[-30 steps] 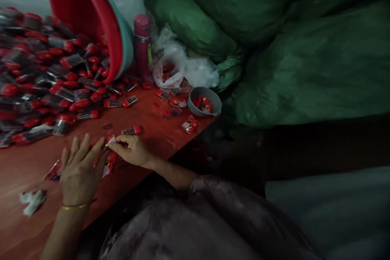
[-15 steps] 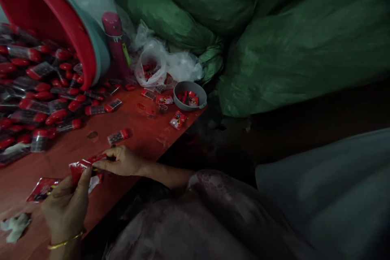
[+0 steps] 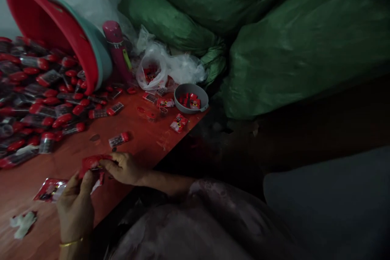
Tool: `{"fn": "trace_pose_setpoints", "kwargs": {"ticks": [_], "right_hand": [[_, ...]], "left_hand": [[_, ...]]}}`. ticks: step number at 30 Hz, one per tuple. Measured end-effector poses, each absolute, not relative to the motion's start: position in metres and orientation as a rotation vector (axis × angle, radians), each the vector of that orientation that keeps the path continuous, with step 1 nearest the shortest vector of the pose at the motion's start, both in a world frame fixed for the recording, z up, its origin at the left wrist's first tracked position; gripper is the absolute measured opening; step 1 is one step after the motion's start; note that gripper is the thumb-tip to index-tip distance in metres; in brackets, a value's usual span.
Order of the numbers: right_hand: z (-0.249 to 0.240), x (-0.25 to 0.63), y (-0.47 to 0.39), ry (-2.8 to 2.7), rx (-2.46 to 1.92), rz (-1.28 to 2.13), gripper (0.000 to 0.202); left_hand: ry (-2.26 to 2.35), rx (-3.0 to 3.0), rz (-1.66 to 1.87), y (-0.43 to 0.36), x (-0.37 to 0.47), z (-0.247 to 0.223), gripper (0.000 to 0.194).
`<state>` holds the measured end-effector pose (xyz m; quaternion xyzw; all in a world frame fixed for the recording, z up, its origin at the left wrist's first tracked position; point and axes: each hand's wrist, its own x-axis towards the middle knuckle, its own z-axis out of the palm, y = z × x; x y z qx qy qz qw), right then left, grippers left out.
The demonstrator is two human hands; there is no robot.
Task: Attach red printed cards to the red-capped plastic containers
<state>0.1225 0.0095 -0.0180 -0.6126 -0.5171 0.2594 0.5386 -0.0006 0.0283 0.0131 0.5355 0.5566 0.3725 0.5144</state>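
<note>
Both my hands grip a small red printed packet (image 3: 90, 163) just above the red table (image 3: 138, 140). My left hand (image 3: 76, 203), with a gold bangle at its wrist, pinches the packet's near side between thumb and fingers. My right hand (image 3: 123, 167) is closed on its far right end. Part of another red-and-white wrapper shows beneath my fingers. To the left of my left hand a flat red packet (image 3: 50, 189) lies on the table. A clear, red-capped container (image 3: 118, 139) of dark pieces lies beyond my right hand.
A red tub (image 3: 65, 24) lies tipped at the back left, before it a heap of red-capped containers (image 3: 39, 101). A pink bottle (image 3: 117, 50), plastic bag (image 3: 150, 75) and grey bowl (image 3: 190, 99) stand along the back. Green sacks (image 3: 304, 57) are beyond the table. Crumpled white scrap (image 3: 23, 224) lies near left.
The view has shifted slightly, so things appear a little further right. Both hands still hold the red packet, which is tilted differently, and my hands look slightly closer together.
</note>
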Motion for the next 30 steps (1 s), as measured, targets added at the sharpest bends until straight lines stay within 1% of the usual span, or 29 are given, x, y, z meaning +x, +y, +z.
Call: {"fn": "trace_pose_setpoints", "kwargs": {"ticks": [3, 9, 13, 18, 24, 27, 30], "right_hand": [[-0.019, 0.122, 0.008, -1.174, -1.449, 0.621, 0.029], [-0.021, 0.119, -0.001, -1.256, -1.46, 0.541, 0.041], [-0.02, 0.125, -0.008, -1.269, -1.422, 0.596, 0.04], [-0.015, 0.128, -0.014, -1.374, -1.364, 0.628, 0.033], [-0.021, 0.123, -0.012, -1.369, -1.366, 0.774, 0.037], [-0.025, 0.124, -0.006, -1.349, -1.435, 0.683, 0.041], [-0.026, 0.127, -0.002, -1.452, -1.468, 0.577, 0.041]], "left_hand": [[1.274, 1.011, 0.908, 0.019, 0.005, 0.01, 0.032], [1.163, 0.734, 1.075, 0.008, 0.021, 0.019, 0.022], [1.136, 0.581, 1.042, 0.01, 0.021, 0.019, 0.022], [1.09, 0.551, 0.979, 0.012, 0.016, 0.013, 0.028], [1.085, 0.52, 1.025, 0.013, 0.007, 0.007, 0.034], [1.105, 0.463, 1.034, 0.014, 0.003, 0.004, 0.038], [1.12, 0.436, 1.032, 0.016, 0.0, 0.002, 0.039]]}}
